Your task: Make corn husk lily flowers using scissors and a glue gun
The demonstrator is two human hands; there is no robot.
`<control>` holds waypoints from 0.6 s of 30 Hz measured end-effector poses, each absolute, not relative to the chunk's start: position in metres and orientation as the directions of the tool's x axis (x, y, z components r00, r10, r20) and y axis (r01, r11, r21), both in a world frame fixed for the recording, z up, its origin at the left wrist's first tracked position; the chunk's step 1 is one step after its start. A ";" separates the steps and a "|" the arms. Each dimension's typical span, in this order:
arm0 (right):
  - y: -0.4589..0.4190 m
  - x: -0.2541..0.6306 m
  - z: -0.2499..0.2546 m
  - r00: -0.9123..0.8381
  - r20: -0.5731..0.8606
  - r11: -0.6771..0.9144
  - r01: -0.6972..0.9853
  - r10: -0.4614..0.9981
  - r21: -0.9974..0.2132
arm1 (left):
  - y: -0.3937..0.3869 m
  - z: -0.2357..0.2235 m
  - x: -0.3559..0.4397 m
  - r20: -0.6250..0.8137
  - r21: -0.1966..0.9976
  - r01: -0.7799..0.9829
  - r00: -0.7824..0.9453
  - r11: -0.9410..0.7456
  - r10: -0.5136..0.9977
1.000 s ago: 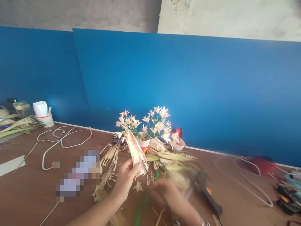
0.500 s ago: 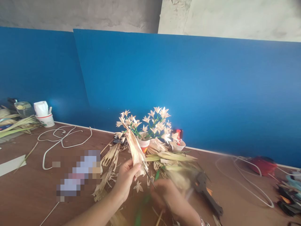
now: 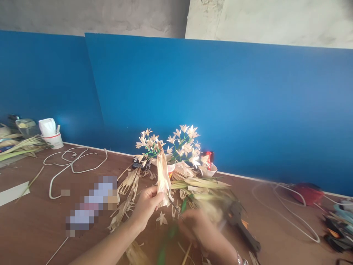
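Note:
A pale, dried corn husk [image 3: 163, 176] stands upright in my left hand [image 3: 149, 206], its lower end pinched between thumb and fingers. My right hand [image 3: 197, 224] is blurred but closed around a thin dark tool [image 3: 175, 207], whose kind I cannot make out. The tool's tip meets the lower right edge of the husk. Below lies a small star-shaped husk flower [image 3: 161, 219]. Behind the husk, pale flowers [image 3: 187, 147] on green stems rise from stacked paper cups [image 3: 171, 169].
Husk strips [image 3: 129, 184] lie left of my hands, and green-yellow husks [image 3: 206, 184] lie to the right. A dark glue gun [image 3: 244, 228] rests beside my right hand. White cables [image 3: 74, 162] curl across the brown table [image 3: 35, 228]. A blue panel [image 3: 193, 84] stands behind.
The husk's top has swung to the right, so the husk now stands more upright. Both hands stay close to where they were, the tool still at the husk's lower edge.

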State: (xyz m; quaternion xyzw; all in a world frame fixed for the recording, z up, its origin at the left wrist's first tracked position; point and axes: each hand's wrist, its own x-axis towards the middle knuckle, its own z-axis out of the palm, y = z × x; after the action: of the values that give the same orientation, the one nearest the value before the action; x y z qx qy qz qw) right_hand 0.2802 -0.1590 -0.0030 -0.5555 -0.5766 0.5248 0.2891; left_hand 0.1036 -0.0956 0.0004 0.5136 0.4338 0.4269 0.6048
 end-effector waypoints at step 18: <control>-0.157 0.290 -0.008 -0.280 -0.225 -0.121 0.344 0.933 -0.931 | -0.083 0.008 0.092 -0.013 0.994 0.102 0.395 -0.030 0.919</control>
State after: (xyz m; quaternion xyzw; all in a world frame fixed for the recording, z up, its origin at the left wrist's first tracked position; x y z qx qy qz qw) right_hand 0.2896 -0.1568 -0.0079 -0.5312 -0.6011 0.5276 0.2794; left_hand 0.0917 -0.0832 0.0079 0.6186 0.4125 0.3638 0.5610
